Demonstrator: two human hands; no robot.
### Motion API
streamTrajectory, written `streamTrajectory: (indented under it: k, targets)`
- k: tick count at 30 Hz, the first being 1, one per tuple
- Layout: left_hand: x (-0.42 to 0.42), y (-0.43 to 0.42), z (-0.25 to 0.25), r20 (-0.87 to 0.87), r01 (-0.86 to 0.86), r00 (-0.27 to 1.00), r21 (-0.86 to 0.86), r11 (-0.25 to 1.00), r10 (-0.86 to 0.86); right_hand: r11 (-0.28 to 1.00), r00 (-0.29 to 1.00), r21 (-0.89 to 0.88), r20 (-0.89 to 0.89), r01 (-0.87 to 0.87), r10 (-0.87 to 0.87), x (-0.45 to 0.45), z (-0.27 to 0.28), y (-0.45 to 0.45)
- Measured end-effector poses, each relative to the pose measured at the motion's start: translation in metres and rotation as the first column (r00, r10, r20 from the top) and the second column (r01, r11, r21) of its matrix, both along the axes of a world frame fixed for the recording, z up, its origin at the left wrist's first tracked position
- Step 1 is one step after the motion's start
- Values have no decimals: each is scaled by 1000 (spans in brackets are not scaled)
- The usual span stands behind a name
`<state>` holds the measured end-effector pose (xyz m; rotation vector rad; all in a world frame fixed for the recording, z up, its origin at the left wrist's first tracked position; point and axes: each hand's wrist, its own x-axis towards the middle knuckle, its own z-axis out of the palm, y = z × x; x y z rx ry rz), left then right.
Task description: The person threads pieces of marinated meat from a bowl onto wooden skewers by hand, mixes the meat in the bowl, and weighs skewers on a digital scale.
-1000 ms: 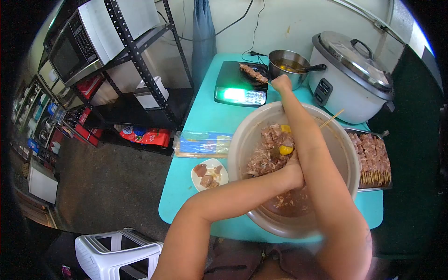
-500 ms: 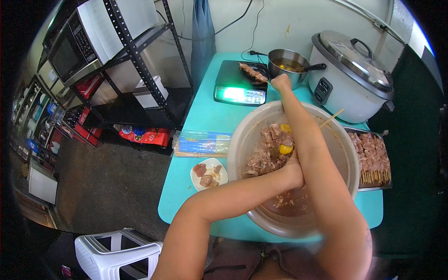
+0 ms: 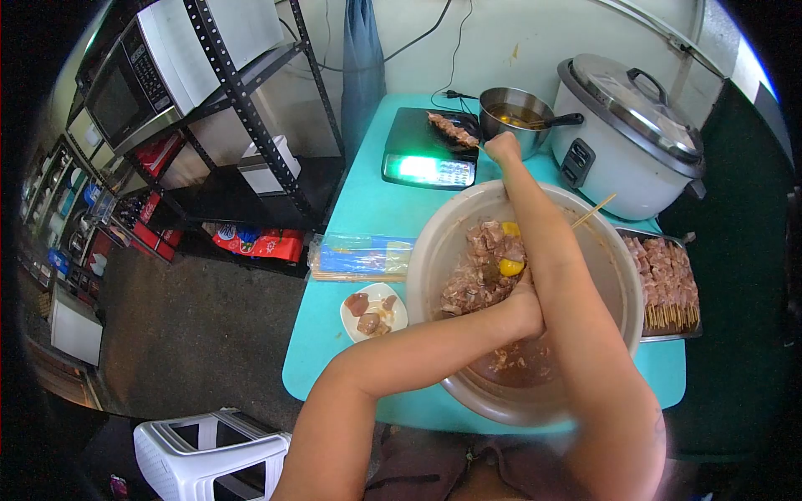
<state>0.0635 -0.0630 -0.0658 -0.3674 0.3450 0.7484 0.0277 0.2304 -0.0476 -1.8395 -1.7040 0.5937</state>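
Note:
My right hand [image 3: 504,148] is closed at the near end of a meat skewer [image 3: 453,129], whose meat is over the black pan of a digital scale [image 3: 403,138]. The stick inside the fist is hidden. My left hand [image 3: 526,302] is low in a large pale basin [image 3: 430,238], beside pieces of raw meat [image 3: 480,275] and yellow pieces [image 3: 510,268]. My right forearm crosses over it and hides its fingers. A bare bamboo stick [image 3: 595,210] pokes out past that forearm, above the basin; what holds it is hidden.
Right of the basin lies a metal tray of meat skewers [image 3: 668,280]. Behind stand a rice cooker [image 3: 622,159] and a metal pot [image 3: 501,104] of liquid with a black handle. At left are packaged sticks [image 3: 363,257], a small meat plate [image 3: 351,330] and a white stool [image 3: 200,451].

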Motion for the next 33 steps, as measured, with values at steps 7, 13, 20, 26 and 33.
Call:
streamTrajectory:
  k: [7,13,20,26,33]
  targets:
    - [-1,-1,3,-2,13,1000,3,1000,-13,1000,1000,9,1,-12,12,1,1,-3]
    - [-5,-6,19,-6,23,1000,-34,999,-23,1000,1000,-4,-7,-17,17,0,0,-1]
    - [-3,-4,9,-30,-2,1000,2,1000,2,998,999,-33,-5,-54,54,1,-2,2]
    - [-2,2,-3,60,13,998,-17,1000,-12,989,990,-80,-69,-125,120,-2,-15,17]
    - [-3,-1,6,34,13,999,20,1000,-14,986,986,-3,-4,-166,166,-5,-21,19]
